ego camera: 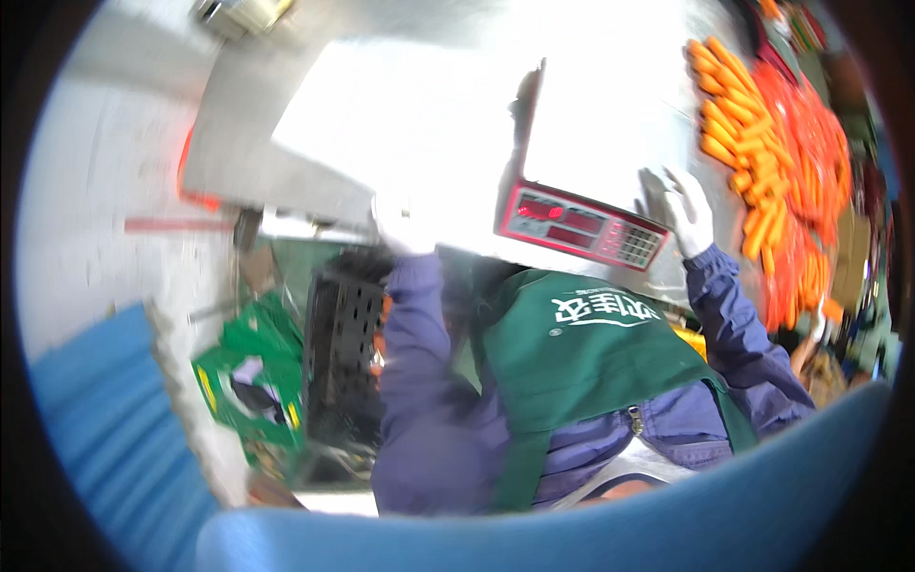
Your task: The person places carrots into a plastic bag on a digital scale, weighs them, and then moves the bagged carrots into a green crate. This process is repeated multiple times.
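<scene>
A digital scale with a red-framed display and keypad (583, 225) stands on the metal table (243, 136); its pan (593, 129) is washed out by glare. My right hand (690, 214), in a white glove, is beside the scale's right side with fingers apart and nothing visible in it. My left hand (404, 222), also white-gloved, is at the near edge of a bright white flat sheet or board (343, 114). Glare hides its fingers and whether it grips that edge. Many orange carrots (743, 129) lie in a pile to the right of the scale.
Red plastic bags with carrots (808, 150) lie beyond the pile. Below the table's left part are a black plastic crate (347, 343) and green packaging (271, 386). A pale boxy object (246, 14) is at the top left. Part of another person's arm (804, 354) shows at right.
</scene>
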A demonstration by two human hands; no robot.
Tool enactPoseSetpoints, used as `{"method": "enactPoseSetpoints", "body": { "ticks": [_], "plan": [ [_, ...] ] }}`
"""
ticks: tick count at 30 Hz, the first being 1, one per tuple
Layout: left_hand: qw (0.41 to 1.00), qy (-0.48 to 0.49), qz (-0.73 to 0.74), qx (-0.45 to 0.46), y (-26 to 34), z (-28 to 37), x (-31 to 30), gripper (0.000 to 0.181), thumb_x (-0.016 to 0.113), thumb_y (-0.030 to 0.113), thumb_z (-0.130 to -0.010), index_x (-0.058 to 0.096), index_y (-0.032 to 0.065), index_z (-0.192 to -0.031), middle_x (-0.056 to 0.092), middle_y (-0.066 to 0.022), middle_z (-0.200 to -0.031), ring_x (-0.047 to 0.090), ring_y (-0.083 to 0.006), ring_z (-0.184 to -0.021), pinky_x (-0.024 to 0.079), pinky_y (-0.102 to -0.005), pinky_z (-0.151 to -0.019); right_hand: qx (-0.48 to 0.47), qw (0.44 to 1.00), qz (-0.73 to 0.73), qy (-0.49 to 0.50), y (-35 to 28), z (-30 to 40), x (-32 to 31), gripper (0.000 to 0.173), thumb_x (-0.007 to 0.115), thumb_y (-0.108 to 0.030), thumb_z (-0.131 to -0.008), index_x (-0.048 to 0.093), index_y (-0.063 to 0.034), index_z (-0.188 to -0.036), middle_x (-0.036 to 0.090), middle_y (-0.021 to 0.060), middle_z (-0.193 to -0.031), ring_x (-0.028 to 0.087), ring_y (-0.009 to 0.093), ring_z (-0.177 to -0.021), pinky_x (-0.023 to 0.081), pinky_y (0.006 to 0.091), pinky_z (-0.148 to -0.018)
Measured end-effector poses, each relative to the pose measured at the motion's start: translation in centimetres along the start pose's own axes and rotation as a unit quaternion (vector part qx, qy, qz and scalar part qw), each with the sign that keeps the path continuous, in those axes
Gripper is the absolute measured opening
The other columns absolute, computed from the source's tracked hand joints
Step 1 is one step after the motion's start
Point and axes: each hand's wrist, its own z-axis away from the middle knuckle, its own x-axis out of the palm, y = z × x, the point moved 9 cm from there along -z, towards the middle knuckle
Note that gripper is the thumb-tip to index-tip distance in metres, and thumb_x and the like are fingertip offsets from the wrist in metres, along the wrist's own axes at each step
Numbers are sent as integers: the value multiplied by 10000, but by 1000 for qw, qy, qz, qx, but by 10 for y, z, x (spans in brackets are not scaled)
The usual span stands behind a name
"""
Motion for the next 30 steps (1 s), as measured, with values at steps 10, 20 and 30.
{"method": "enactPoseSetpoints", "body": {
  "ticks": [10,20,30],
  "plan": [
    [898,-310,-312,10,-5,-95,235,206,698,285,-738,671,139,-881,624,-46,-959,541,-246,-994,410,-418,-846,67,983,67,159,53,50,-34,310,582,-159,-851,605,-86,-1152,603,147,-1124,555,311,-1057,433,379,-930],
    [860,-320,-377,128,24,-83,215,205,702,288,-752,682,87,-792,603,-95,-978,545,-279,-922,443,-411,-823,107,959,196,173,199,-35,-74,262,547,-221,-856,617,-88,-1070,587,128,-1049,538,299,-1019,421,397,-898],
    [979,-169,-91,-66,33,-141,125,179,585,155,-866,613,-20,-843,597,-38,-841,520,-115,-769,432,-260,-701,44,970,148,190,180,-54,-118,276,630,-165,-779,595,-55,-1030,565,127,-1026,583,266,-890,472,351,-812]
  ]
}}
